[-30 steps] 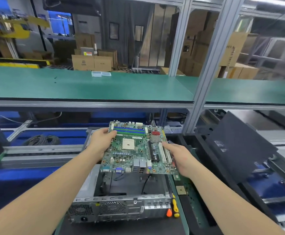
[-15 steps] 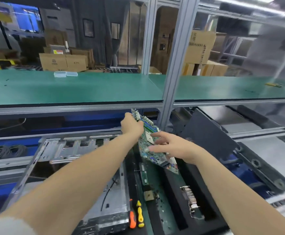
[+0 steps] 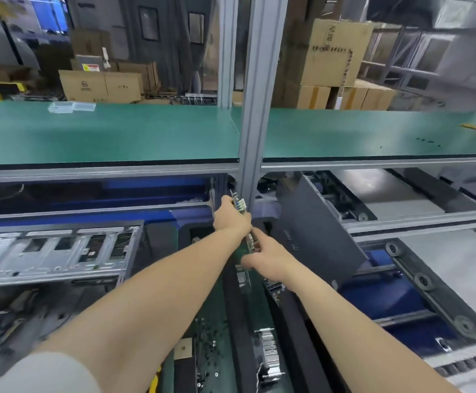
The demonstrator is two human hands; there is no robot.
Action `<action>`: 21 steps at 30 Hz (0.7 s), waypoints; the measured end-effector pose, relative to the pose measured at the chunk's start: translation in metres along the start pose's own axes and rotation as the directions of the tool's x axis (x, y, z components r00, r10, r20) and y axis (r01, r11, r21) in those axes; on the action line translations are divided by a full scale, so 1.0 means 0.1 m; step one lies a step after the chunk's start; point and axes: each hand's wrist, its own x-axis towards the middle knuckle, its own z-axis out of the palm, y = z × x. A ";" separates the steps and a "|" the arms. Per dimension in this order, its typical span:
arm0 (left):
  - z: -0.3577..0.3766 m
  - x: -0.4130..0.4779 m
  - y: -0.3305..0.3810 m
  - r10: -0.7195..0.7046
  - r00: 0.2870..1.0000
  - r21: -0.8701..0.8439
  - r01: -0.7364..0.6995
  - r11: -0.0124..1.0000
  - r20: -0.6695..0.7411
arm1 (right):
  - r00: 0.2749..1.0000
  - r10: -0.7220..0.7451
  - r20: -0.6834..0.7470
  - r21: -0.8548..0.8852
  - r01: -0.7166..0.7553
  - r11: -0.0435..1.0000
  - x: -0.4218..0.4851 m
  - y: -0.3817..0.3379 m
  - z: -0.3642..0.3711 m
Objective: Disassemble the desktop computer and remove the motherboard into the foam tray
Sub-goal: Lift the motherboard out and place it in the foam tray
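No text is legible; printing on the cardboard boxes (image 3: 100, 86) (one bears a label (image 3: 90, 67)) is too blurred.

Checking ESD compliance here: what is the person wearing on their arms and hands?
The left hand and right hand are bare: no gloves, wrist strap or watch visible. Forearms uncovered; a pale grey sleeve shows only at the left upper arm.

The computer case (image 3: 55, 253) lies left, with the foam tray (image 3: 296, 330) just right of it and a heatsink (image 3: 269, 353) in the tray's near end. The motherboard (image 3: 239, 205) stands on edge at the tray's far end, and a side panel (image 3: 316, 231) leans just right of it.
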 end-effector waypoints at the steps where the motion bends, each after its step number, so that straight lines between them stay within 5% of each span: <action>1: 0.05 0.03 -0.01 0.001 1.000 -0.014 -0.001 1.000 0.015 | 1.000 -0.006 -0.016 0.035 0.007 0.999 0.03 0.06 0.00; 9: 0.20 0.26 -0.08 0.013 0.977 -0.136 0.016 0.991 0.213 | 0.999 0.037 -0.036 0.276 -0.026 0.961 0.35 0.31 -0.04; 21: 0.49 0.39 -0.52 -0.087 0.919 -0.371 0.240 0.897 0.385 | 0.996 0.064 -0.067 0.276 -0.043 0.960 0.59 0.53 0.18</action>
